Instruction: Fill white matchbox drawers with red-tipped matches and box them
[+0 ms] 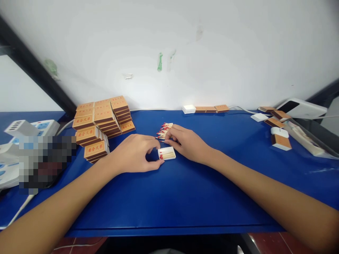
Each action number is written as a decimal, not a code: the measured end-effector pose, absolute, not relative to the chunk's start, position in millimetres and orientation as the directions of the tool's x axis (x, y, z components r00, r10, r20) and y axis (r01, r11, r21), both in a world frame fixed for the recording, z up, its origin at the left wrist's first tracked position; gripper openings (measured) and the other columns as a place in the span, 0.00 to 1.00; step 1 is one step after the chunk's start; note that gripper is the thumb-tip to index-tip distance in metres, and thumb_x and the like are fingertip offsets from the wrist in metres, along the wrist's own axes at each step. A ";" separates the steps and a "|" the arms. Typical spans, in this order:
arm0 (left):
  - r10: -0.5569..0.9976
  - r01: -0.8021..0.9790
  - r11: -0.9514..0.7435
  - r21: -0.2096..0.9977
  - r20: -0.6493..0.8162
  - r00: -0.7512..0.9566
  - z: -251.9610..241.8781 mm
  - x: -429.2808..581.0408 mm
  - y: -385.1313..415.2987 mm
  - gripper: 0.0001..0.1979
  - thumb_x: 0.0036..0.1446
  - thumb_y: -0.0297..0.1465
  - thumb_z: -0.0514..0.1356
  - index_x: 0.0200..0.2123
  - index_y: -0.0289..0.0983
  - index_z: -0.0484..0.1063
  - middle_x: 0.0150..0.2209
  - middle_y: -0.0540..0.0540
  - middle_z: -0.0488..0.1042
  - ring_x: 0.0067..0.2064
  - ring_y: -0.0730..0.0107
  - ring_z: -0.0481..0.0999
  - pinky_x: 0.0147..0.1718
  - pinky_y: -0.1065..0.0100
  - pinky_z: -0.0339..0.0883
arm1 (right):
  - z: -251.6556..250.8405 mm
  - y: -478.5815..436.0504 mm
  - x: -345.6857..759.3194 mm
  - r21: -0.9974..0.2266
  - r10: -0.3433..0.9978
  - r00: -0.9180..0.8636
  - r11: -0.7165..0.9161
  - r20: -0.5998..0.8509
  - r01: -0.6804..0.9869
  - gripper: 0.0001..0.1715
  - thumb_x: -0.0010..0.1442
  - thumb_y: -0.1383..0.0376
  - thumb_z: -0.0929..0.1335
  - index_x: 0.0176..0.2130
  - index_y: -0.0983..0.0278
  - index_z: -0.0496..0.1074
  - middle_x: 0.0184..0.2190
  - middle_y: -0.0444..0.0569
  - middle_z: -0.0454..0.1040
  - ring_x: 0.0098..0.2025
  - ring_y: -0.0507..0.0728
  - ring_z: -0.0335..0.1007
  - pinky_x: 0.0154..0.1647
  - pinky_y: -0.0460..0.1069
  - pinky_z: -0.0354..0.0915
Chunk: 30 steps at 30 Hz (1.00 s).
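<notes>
A small white matchbox tray (171, 149) lies on the blue table with several red-headed matches (167, 156) inside. My left hand (137, 152) has its thumb and index finger around the tray's left end, closed on it. Just behind the tray is a loose pile of red-tipped matches (162, 132), partly covered by the fingers of my right hand (186, 143). That hand is pinched at the pile's near edge, and a match (162, 141) sticks out to the left from its fingertips.
Stacked orange matchboxes (104, 113) stand at the left, beside a white power strip (49, 127) and a pixelated dark object (50, 162). More boxes (206, 109) line the wall. At the right are scattered boxes (281, 141), a white device (304, 107) and a dark container (320, 132).
</notes>
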<state>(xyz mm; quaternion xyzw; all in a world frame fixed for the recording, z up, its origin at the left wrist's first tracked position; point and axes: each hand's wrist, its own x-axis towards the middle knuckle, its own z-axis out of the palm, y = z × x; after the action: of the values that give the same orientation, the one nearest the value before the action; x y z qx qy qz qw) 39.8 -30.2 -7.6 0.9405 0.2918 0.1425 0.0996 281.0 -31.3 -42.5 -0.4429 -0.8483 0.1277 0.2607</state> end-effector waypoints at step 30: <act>0.584 0.533 -0.806 0.258 0.201 0.786 -6.4 39.2 -28.7 0.12 0.59 0.40 0.65 0.37 0.37 0.80 0.29 0.52 0.75 0.28 0.71 0.70 0.28 0.65 0.57 | -32.9 -38.7 284.5 -0.373 0.860 -0.451 0.510 0.239 0.775 0.05 0.71 0.66 0.69 0.40 0.63 0.71 0.41 0.47 0.72 0.33 0.52 0.65 0.34 0.48 0.56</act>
<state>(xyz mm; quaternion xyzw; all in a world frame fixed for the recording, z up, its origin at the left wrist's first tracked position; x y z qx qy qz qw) 39.2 -28.7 -6.4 0.9403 0.2971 0.1366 0.0942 284.5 -38.7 -32.9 -0.4834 -0.8453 0.1053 0.2017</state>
